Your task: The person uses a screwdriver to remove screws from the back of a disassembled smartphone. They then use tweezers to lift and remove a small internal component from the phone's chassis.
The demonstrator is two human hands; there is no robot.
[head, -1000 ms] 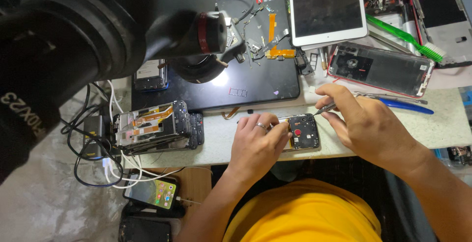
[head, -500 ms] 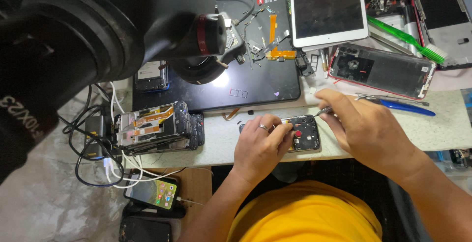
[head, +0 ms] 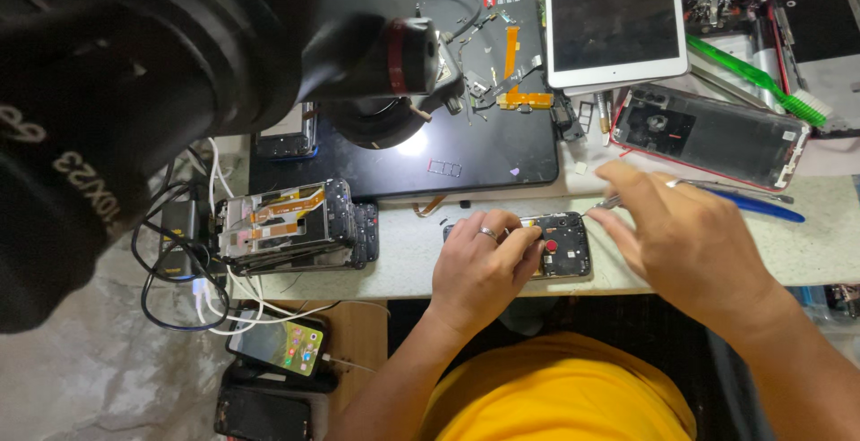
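At the bench's front edge, left hand [head: 484, 266] presses down the opened phone [head: 560, 244]. Right hand [head: 690, 244] pinches tweezers [head: 602, 205] closed-fingered, tip over the phone's top.

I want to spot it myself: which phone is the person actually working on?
Start at the big black work mat. Just below it, at the table's front edge, lies a small opened black phone, pinned by the left hand. Unlike the opened red-framed phone behind, it shows a red dot.

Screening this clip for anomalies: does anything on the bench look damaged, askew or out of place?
Several things. A stack of opened phones sits tilted at the bench's left edge, flex cables exposed. Loose orange flex cables and small parts lie scattered on the dark mat. A phone lies below the bench on its cable.
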